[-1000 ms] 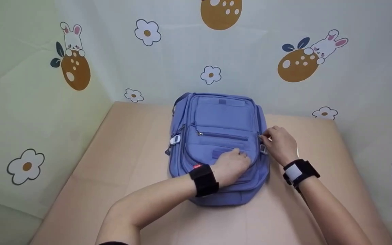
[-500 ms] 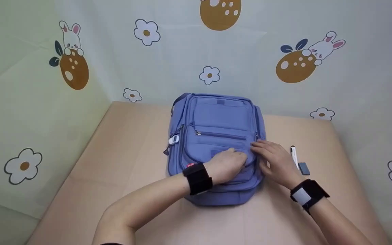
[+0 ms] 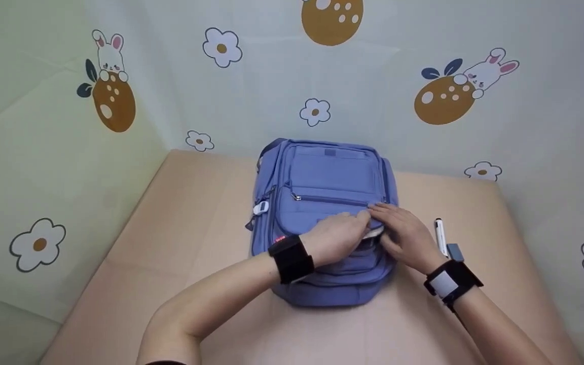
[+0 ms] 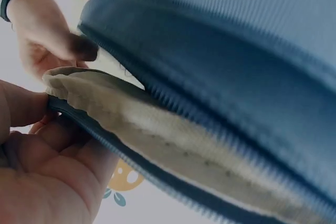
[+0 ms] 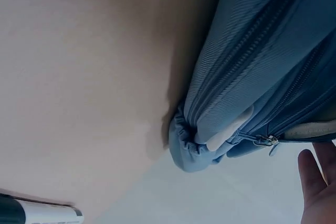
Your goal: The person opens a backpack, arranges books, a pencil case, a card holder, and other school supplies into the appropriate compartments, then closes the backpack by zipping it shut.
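A blue backpack lies on the table with its front up. My left hand pinches the edge of its unzipped front compartment; in the left wrist view the left hand holds this zipper edge between thumb and fingers, and the beige lining shows in the gap. My right hand touches the flap beside it with fairly straight fingers, the thumb lower at the opening. A zipper pull sits at the end of the opening in the right wrist view, near the right hand.
To the right of the backpack a white marker with a black cap lies beside a small blue-grey block. A white buckle is on the backpack's left side. A patterned cloth wall rises behind the table.
The right hand has left the backpack's right side and moved onto the front flap next to the left hand. The flap edge has lifted, showing pale lining. The marker and block have come into view.
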The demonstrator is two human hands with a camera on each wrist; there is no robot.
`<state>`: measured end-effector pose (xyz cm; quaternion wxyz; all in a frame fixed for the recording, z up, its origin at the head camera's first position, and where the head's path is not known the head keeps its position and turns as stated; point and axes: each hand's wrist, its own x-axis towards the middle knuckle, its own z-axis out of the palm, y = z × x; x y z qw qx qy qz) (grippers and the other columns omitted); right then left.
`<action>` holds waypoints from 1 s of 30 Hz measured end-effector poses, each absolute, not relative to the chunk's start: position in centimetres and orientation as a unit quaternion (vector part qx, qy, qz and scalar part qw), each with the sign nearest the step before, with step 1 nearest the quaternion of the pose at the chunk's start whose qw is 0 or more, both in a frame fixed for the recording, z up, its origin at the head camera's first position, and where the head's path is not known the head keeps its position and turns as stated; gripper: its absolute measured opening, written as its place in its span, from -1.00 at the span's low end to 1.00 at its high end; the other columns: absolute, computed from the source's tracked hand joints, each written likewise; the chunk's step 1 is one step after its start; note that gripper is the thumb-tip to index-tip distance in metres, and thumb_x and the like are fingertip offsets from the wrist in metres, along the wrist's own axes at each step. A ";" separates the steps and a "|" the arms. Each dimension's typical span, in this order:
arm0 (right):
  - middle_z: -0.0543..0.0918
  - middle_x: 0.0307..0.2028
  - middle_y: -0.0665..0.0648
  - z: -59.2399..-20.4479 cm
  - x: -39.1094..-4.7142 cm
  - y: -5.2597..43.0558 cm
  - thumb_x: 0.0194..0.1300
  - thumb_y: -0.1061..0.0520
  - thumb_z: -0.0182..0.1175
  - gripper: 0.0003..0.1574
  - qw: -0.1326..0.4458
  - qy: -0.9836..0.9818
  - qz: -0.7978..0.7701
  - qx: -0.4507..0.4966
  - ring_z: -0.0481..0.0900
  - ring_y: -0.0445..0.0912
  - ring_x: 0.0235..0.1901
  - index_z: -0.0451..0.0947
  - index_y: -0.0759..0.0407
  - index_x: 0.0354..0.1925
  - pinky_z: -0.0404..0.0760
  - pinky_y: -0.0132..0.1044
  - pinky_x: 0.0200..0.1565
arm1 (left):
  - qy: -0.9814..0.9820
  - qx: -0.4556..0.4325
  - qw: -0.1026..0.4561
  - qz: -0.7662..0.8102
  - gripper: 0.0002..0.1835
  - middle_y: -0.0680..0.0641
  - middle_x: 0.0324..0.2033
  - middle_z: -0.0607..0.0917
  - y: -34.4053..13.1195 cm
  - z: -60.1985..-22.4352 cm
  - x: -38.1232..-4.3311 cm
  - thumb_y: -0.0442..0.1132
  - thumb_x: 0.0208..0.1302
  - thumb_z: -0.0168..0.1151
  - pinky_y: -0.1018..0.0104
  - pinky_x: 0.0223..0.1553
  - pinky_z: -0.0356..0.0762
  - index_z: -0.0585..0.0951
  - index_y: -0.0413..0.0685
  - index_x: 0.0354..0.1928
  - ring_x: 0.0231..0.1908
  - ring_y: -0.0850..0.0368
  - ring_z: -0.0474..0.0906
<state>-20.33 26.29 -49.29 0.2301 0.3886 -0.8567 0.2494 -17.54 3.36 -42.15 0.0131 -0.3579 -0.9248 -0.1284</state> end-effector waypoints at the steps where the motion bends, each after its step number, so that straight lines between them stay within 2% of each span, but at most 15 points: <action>1: 0.60 0.25 0.23 -49.1 -20.5 26.2 0.14 0.40 0.24 -0.29 0.231 -0.858 0.250 0.386 0.52 0.18 0.27 0.53 0.26 0.31 0.41 0.09 0.30 | -0.925 -0.357 0.015 -0.133 -0.74 -0.10 -0.29 0.71 3.3 -42.0 -17.6 -0.11 0.66 -0.13 0.09 -0.36 0.66 0.46 -0.11 0.06 -0.23 -0.04 0.67; 5: 0.62 0.25 0.18 -48.5 -21.1 25.7 0.13 0.50 0.24 -0.27 0.221 -0.863 0.256 0.375 0.52 0.14 0.28 0.57 0.19 0.29 0.41 -0.01 0.32 | -0.918 -0.367 0.021 -0.146 -0.75 -0.07 -0.29 0.70 2.6 -41.5 -17.9 -0.09 0.65 -0.09 0.10 -0.34 0.63 0.49 -0.08 0.04 -0.23 -0.01 0.66; 9: 0.64 0.23 0.12 -48.3 -21.5 25.6 0.14 0.52 0.24 -0.32 0.203 -0.869 0.268 0.363 0.53 0.10 0.28 0.64 0.14 0.21 0.42 -0.03 0.32 | -0.907 -0.380 0.014 -0.183 -0.71 -0.01 -0.15 0.71 0.9 -41.4 -18.0 0.01 0.59 0.04 0.16 -0.16 0.63 0.53 0.00 0.10 -0.12 0.06 0.65; 12: 0.65 0.21 0.12 -48.3 -21.6 25.7 0.16 0.52 0.26 -0.35 0.204 -0.871 0.272 0.355 0.55 0.10 0.25 0.66 0.11 0.19 0.44 -0.04 0.30 | -0.900 -0.391 0.011 -0.194 -0.43 -0.03 0.12 0.67 -1.4 -41.2 -18.1 0.19 0.46 0.17 0.15 0.14 0.54 0.50 0.00 0.30 0.14 0.06 0.57; 14: 0.66 0.19 0.12 -48.3 -21.6 25.8 0.17 0.51 0.27 -0.36 0.208 -0.871 0.275 0.351 0.57 0.11 0.24 0.66 0.10 0.18 0.45 -0.09 0.29 | -0.895 -0.404 0.016 -0.187 -0.22 -0.09 0.30 0.56 -3.1 -41.2 -18.3 0.29 0.36 0.24 0.10 0.34 0.37 0.42 -0.06 0.42 0.32 0.00 0.43; 16: 0.68 0.17 0.13 -48.3 -21.6 25.8 0.18 0.51 0.28 -0.37 0.216 -0.870 0.277 0.346 0.59 0.11 0.22 0.67 0.09 0.17 0.45 -0.15 0.28 | -0.891 -0.417 0.025 -0.178 -0.07 -0.13 0.41 0.44 -4.9 -41.4 -18.6 0.32 0.28 0.30 0.06 0.45 0.19 0.32 -0.12 0.50 0.43 -0.06 0.29; 19: 0.69 0.16 0.09 -48.0 -21.6 25.9 0.20 0.51 0.28 -0.39 0.218 -0.873 0.287 0.329 0.60 0.07 0.20 0.67 0.08 0.16 0.44 -0.23 0.27 | -0.888 -0.423 0.036 -0.177 -0.01 -0.21 0.48 0.33 -7.3 -42.0 -19.3 0.22 0.26 0.39 -0.02 0.50 0.05 0.23 -0.18 0.54 0.49 -0.15 0.18; 24: 0.71 0.12 -0.02 -47.6 -21.6 25.7 0.24 0.46 0.26 -0.42 0.206 -0.885 0.304 0.286 0.62 -0.01 0.18 0.69 0.02 0.15 0.51 -0.15 0.21 | -0.892 -0.398 0.042 -0.208 -0.05 -0.27 0.48 0.30 -10.3 -43.5 -21.2 -0.04 0.24 0.47 -0.05 0.51 0.01 0.21 -0.25 0.54 0.50 -0.21 0.14; 30: 0.73 0.07 0.06 -47.1 -21.7 25.3 0.28 0.41 0.25 -0.48 0.195 -0.892 0.315 0.260 0.65 0.04 0.12 0.71 0.01 0.12 0.58 0.00 0.12 | -0.903 -0.363 0.035 -0.226 -0.18 -0.24 0.48 0.31 -12.6 -45.2 -23.9 -0.35 0.23 0.34 -0.02 0.50 0.03 0.26 -0.25 0.52 0.50 -0.20 0.15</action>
